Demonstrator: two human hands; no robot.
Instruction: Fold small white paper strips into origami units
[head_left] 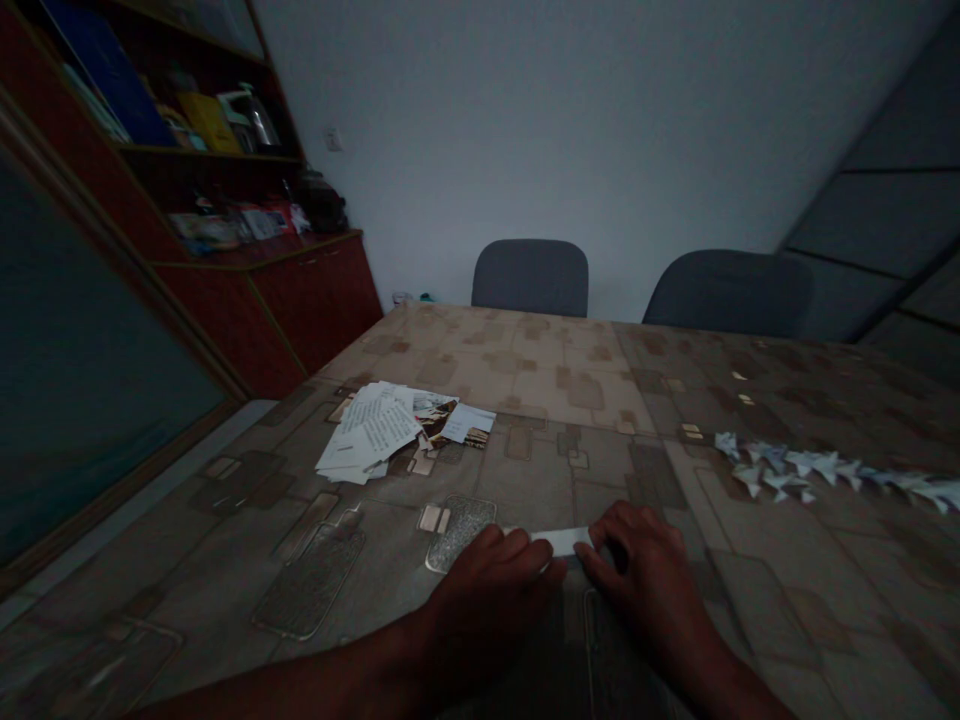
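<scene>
My two bare hands meet over the near edge of a table (540,375) covered with a brown cloth patterned in rounded rectangles. Between them, near the middle, is a narrow white paper strip (562,542), running left to right. My left hand (491,585) has its fingers curled over the strip's left end, gripping it; my right hand (645,565) pinches the right end between thumb and fingers. Farther off to the left lies a loose, overlapping pile of paper pieces (375,435), some printed with text. Well to the right, pointed folded paper shapes (825,468) form a long cluster. Two grey chairs (530,277) stand at the far side before a pale wall (525,130). At far left is a dark red cabinet (319,310) with crowded shelves. The light is dim.
</scene>
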